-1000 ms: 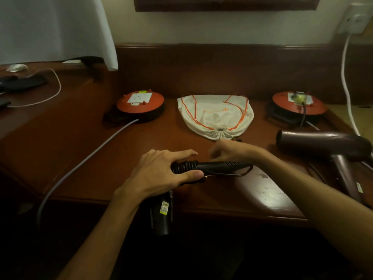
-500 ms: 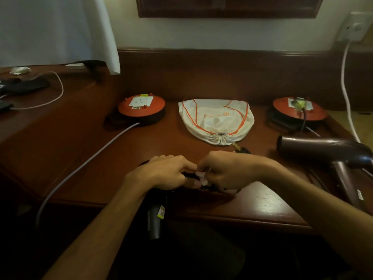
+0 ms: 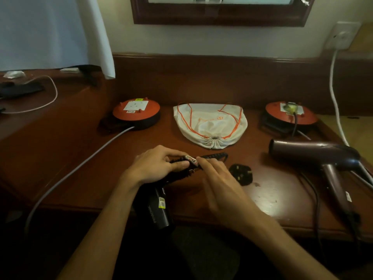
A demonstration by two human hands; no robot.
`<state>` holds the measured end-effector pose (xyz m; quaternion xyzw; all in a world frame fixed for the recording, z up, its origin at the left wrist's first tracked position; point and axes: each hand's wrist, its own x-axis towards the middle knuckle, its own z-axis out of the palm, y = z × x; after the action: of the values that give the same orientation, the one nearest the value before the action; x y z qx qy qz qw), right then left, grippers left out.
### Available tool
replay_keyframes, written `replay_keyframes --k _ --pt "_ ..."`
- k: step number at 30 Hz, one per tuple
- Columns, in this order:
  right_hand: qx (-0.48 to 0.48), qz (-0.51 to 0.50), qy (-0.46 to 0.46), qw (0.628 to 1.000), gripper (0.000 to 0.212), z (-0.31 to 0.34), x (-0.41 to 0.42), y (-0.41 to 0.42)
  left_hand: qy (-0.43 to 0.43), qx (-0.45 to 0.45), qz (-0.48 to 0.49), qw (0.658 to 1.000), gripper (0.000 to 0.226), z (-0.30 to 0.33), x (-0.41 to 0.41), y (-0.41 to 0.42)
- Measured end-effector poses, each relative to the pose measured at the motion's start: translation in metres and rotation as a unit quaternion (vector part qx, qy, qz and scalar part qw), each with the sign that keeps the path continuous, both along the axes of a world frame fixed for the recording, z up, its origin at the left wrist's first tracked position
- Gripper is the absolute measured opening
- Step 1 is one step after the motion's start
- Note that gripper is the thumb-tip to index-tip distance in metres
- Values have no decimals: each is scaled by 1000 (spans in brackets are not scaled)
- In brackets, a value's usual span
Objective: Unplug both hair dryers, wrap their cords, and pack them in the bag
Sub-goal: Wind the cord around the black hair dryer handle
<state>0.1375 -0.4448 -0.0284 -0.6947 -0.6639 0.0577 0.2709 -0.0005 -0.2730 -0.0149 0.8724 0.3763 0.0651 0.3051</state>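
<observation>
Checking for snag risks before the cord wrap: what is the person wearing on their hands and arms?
Nothing shows on either. The left hand and right hand are bare, with no gloves, rings, watch or bands visible. Both forearms are uncovered down to the bottom of the frame; no sleeves in view.

Two bare forearms, no sleeves; left hand (image 3: 155, 166), right hand (image 3: 220, 178) ungloved, ringless.

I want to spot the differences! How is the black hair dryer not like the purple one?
The black hair dryer is held in the left hand; the purple hair dryer lies alone on the desk. The black one's plug lies loose on the desk; the purple one's cord runs towards the right reel. The black one hangs over the desk edge; the purple one rests on top. Both have cords.
</observation>
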Motion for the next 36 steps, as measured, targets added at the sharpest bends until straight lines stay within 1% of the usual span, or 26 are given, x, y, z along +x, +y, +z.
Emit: replay_keyframes --k 2,4,6,8,9,12,14,16,17,18,19,20,21,22,24,25,26,28,30,32,34,36 --pt "26 -4 55 998 63 -9 -11 -7 -32 -39 -5 999 55 0 0 2" --pt "9 -16 100 995 64 -16 -21 -10 -51 -63 6 997 63 3 1 -1" --pt "8 -21 110 994 61 -20 -25 -11 -38 -41 16 998 59 8 4 -9" --pt "51 -22 116 992 51 -20 -24 -16 -21 2 27 999 48 10 6 -16" --pt "81 -25 128 988 42 -18 -22 -21 -21 18 37 999 45 9 5 -18" --pt "153 -60 186 969 26 -13 -12 -46 -55 34 78 995 48 6 1 -15" --pt "154 -105 230 955 16 -12 -3 -59 -76 34 95 992 52 4 -2 -14" --pt "127 -174 294 931 6 -16 11 -59 -87 36 102 990 53 3 -5 -15" --pt "114 -209 330 913 10 -18 20 -55 -90 37 105 990 54 2 -6 -16" --pt "104 -232 372 893 26 -19 27 -50 -90 38 106 989 55 2 -7 -17" --pt "100 -232 423 870 41 -20 33 -44 -90 39 108 989 58 1 -7 -17" --pt "103 -211 466 853 50 -19 36 -39 -90 40 109 989 59 1 -7 -18" --pt "114 -178 486 848 54 -18 37 -35 -90 42 111 989 58 0 -8 -19" --pt "132 -138 480 856 52 -17 35 -32 -91 44 111 989 52 1 -8 -20" --pt "163 -87 439 879 32 -15 32 -29 -97 49 110 988 39 0 -8 -18" --pt "166 -88 426 885 23 -16 31 -28 -104 47 108 988 40 -1 -9 -17" --pt "157 -94 430 884 18 -17 31 -27 -113 43 105 987 48 -2 -10 -15" --pt "110 -99 487 861 18 -22 32 -24 -132 23 108 985 58 -4 -12 -12" --pt "35 -92 542 835 21 -27 29 -17 -137 17 120 983 62 -3 -9 -15" --pt "-18 -93 566 819 18 -32 24 -6 -117 54 141 982 65 -1 -5 -21" --pt "-19 -112 587 802 11 -33 22 6 -118 85 152 978 60 -1 -3 -26" --pt "5 -131 606 785 13 -31 24 18 -135 90 147 976 52 -1 -6 -27"
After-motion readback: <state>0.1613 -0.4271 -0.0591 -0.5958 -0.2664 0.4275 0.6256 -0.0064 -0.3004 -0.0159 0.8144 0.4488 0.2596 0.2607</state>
